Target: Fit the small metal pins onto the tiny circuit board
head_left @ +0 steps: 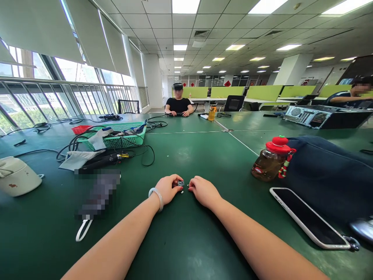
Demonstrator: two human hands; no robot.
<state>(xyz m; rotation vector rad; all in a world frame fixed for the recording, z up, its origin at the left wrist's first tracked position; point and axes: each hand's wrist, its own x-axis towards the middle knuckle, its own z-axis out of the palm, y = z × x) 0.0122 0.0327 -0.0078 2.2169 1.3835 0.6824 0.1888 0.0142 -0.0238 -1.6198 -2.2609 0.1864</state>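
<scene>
Between the thumb and fingers of my left hand [168,188] is a small circuit board [180,183], dark with pale spots. A white bangle sits on that wrist. My right hand [204,190] is a short gap to the right of the board, its fingertips pinched together. Whatever they hold, if anything, is too small to make out. A tiny white connector-like piece [182,191] lies on the green tabletop [180,229] just below the board. Another pale speck shows by the right fingertips.
Left: a green basket [136,139] with cables, a pixelated dark pouch [100,192] and a cream container [17,177]. Right: a red-lidded bottle [268,163], a phone [309,216], a dark blue bag [317,171] and a computer case [326,116]. A person [178,103] sits opposite.
</scene>
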